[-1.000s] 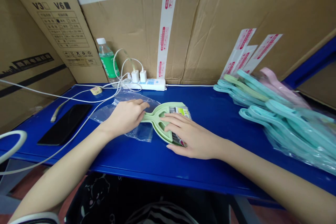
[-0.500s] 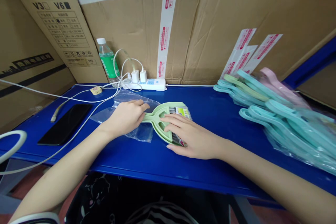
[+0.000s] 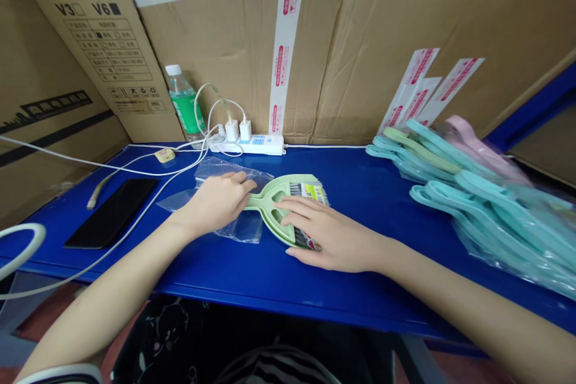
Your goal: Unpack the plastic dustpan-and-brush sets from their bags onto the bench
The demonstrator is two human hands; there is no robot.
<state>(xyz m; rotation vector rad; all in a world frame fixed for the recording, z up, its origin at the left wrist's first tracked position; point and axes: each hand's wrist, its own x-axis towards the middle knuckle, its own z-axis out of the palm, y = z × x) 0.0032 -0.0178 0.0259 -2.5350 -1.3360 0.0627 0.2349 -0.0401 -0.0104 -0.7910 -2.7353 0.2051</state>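
Observation:
A light green hand brush and dustpan set (image 3: 265, 204) lies nested together on the blue table (image 3: 360, 288), its handle pointing left and the dark bristles to the right. My left hand (image 3: 222, 201) is closed around the handle, which its fingers mostly hide. Across the wide end rests my right hand (image 3: 324, 231), fingers curved over the brush and thumb at its near edge. A printed label (image 3: 311, 192) shows beside the bristles. Under my left hand and the handle spreads a clear plastic bag (image 3: 243, 229).
On the right lie several bagged turquoise, green and pink brush sets (image 3: 486, 192). A black phone (image 3: 110, 213), white cables and a small yellow block (image 3: 165, 155) are on the left. Behind stand a power strip (image 3: 265, 144), a green-labelled bottle (image 3: 185, 105) and large cardboard boxes (image 3: 342, 60).

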